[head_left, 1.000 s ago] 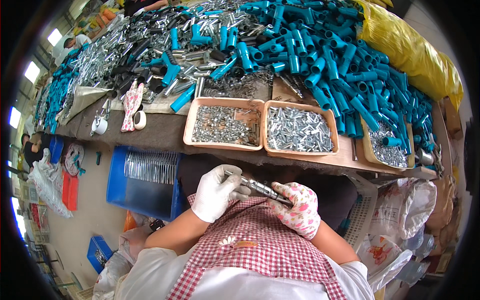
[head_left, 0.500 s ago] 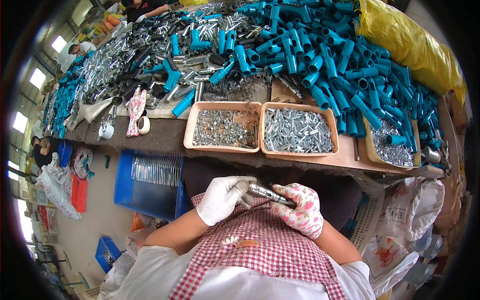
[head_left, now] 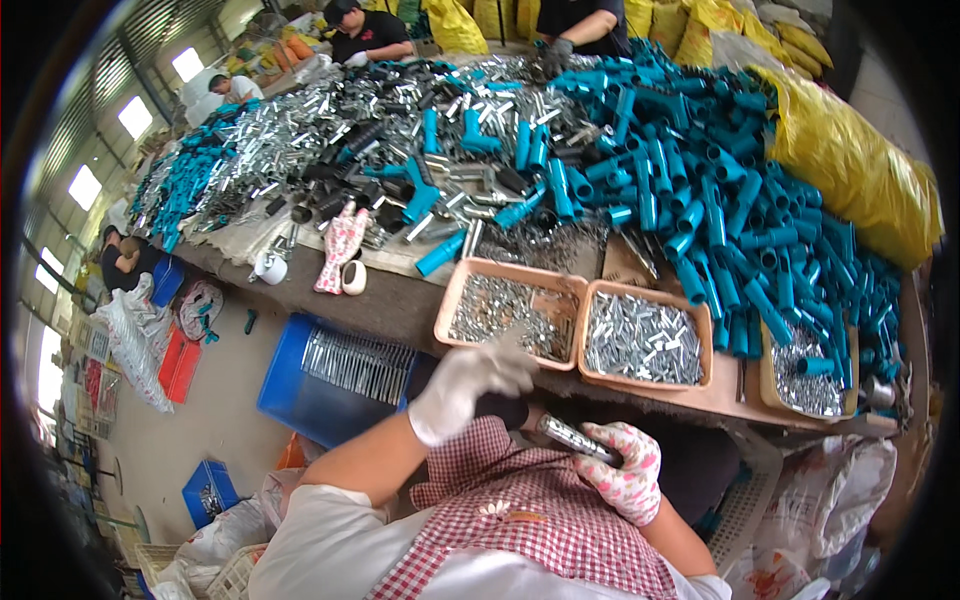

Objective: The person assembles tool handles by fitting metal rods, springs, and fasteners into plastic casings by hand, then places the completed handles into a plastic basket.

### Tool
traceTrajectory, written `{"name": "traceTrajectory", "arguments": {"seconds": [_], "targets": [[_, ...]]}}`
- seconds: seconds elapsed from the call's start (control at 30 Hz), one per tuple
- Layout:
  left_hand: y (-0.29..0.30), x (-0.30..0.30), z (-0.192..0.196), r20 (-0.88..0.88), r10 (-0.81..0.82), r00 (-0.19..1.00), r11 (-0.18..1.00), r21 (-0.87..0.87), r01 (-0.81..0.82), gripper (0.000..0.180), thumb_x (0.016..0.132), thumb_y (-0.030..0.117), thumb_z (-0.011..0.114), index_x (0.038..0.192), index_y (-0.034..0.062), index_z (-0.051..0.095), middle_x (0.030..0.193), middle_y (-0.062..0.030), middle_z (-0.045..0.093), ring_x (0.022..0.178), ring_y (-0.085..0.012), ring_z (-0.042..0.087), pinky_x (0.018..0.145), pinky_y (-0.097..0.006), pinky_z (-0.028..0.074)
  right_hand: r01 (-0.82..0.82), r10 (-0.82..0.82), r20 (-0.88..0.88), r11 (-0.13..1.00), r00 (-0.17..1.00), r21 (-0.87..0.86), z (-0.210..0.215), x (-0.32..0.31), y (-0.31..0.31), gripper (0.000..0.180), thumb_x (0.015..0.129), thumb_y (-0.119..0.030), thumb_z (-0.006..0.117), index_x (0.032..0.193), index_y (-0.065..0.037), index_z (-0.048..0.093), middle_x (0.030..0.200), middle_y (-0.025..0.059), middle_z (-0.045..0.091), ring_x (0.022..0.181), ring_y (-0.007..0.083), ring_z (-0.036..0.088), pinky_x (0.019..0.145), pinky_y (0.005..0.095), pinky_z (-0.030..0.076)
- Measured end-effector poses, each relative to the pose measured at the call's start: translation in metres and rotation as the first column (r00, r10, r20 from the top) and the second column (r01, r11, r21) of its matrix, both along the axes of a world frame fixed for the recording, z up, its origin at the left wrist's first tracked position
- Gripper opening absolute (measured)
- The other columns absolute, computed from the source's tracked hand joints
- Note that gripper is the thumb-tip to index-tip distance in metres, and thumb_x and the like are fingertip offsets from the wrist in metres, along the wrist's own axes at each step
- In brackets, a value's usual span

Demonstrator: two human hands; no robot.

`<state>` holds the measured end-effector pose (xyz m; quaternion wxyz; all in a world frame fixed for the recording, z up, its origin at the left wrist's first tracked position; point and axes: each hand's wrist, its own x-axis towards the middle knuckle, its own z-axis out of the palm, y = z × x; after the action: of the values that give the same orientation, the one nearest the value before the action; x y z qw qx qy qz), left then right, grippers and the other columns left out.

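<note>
My right hand [head_left: 628, 470], in a white glove with pink flower print, is closed around a shiny metal tube [head_left: 573, 437] with a slotted end, held slantwise above my lap. My left hand [head_left: 462, 392], in a plain white glove, is lifted off the tube and reaches to the near edge of the left pinkish tray [head_left: 449, 302], which holds small metal pieces. Its fingers look stretched out and apart, slightly blurred, with nothing visible in them. Beside it stands a second tray [head_left: 709, 350] full of short metal pins.
Teal tubular handles [head_left: 715, 210] and loose metal parts [head_left: 300, 140] are heaped across the table. A third tray [head_left: 768, 385] stands right. A blue crate [head_left: 335, 405] with metal rods is at lower left. A yellow sack [head_left: 850, 160] lies far right. Other people [head_left: 368, 38] work behind the table.
My left hand has let go of the tube and moved up toward the left tray. The tube stays in my right hand. The view has tilted up, showing more of the far side.
</note>
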<state>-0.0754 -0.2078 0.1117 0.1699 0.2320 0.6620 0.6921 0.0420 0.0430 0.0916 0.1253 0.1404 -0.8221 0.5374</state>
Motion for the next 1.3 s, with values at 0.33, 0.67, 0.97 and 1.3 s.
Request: {"name": "traceTrajectory", "arguments": {"seconds": [0.33,0.67,0.97,1.3], "targets": [[-0.041,-0.219,-0.036,-0.602,-0.035,0.798,0.236,-0.781,-0.579,0.042,0.077,0.023,0.068,0.112,0.0032,0.057,0.100,-0.0208,0.068,0.097,-0.0362,0.066,0.086,-0.044,0.052,0.033,-0.019,0.122,0.993,0.992,-0.113,0.010,0.009,-0.002,0.037,0.069,-0.012,0.081,0.102,0.001,0.070,0.083,0.0121,0.068,0.073,0.0208,0.066,0.068,0.0304,0.052],[-0.050,-0.152,0.016,-0.470,0.567,0.677,0.728,-0.100,-0.679,0.055,0.082,0.006,0.061,0.134,0.0016,0.043,0.115,-0.0182,0.060,0.094,-0.0270,0.064,0.078,-0.041,0.054,0.179,-0.172,0.154,0.983,0.973,-0.033,0.009,0.016,0.012,0.038,0.073,-0.017,0.079,0.105,0.000,0.070,0.088,0.0127,0.069,0.081,0.0231,0.067,0.076,0.0324,0.052],[0.009,-0.004,0.031,0.284,0.222,0.933,0.975,-0.093,-0.203,0.035,0.083,0.003,0.057,0.117,-0.0009,0.047,0.098,-0.0082,0.055,0.086,-0.0175,0.060,0.076,-0.036,0.058,0.146,-0.148,0.181,0.989,0.972,0.028,0.019,0.002,0.013,0.040,0.073,-0.015,0.078,0.108,0.002,0.069,0.084,0.0130,0.067,0.074,0.0207,0.066,0.070,0.0304,0.051],[0.014,0.033,0.017,0.202,-0.018,0.979,0.969,-0.240,0.067,0.021,0.084,0.005,0.067,0.102,-0.0045,0.064,0.086,-0.0088,0.068,0.073,-0.0125,0.066,0.070,-0.026,0.055,-0.033,0.003,0.241,0.992,0.971,0.123,0.016,0.010,0.018,0.038,0.072,-0.020,0.079,0.106,-0.004,0.071,0.086,0.0134,0.068,0.079,0.0292,0.068,0.070,0.0369,0.055]]}}
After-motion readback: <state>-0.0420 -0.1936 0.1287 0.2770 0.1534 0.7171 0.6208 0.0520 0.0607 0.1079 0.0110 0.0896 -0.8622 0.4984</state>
